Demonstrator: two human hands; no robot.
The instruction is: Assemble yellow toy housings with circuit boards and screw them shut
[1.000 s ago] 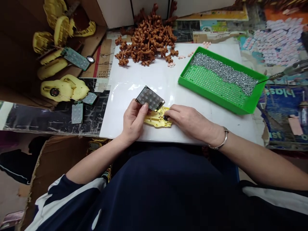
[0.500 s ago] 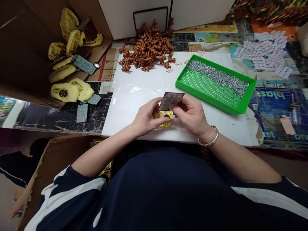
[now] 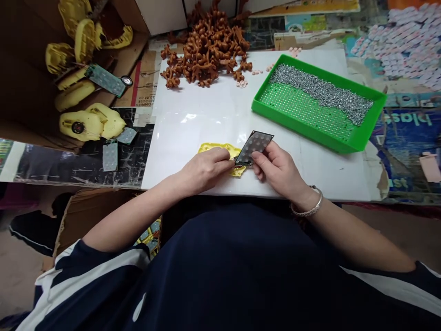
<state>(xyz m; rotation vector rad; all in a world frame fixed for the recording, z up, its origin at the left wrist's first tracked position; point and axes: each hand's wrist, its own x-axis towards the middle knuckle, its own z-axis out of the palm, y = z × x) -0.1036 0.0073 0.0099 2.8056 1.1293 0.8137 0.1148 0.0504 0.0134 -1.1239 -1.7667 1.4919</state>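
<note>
My right hand [image 3: 277,169] pinches a dark keypad circuit board [image 3: 257,146] and holds it tilted above the white work surface [image 3: 206,115]. My left hand [image 3: 203,170] rests with curled fingers on a yellow plastic shell [image 3: 215,149] lying flat on that surface. Its fingertips meet the lower end of the board, where a small dark part hangs by thin wires. A metal bangle [image 3: 308,209] sits on my right wrist.
A green tray [image 3: 358,138] with several small metal screws stands at the right. A heap of brown plastic parts [image 3: 206,46] lies at the back. More yellow shells [image 3: 91,124] and spare boards [image 3: 105,79] fill a cardboard box at the left.
The board passed from my left hand to my right and swung over to the right side of the yellow shell. My left hand came down onto the shell.
</note>
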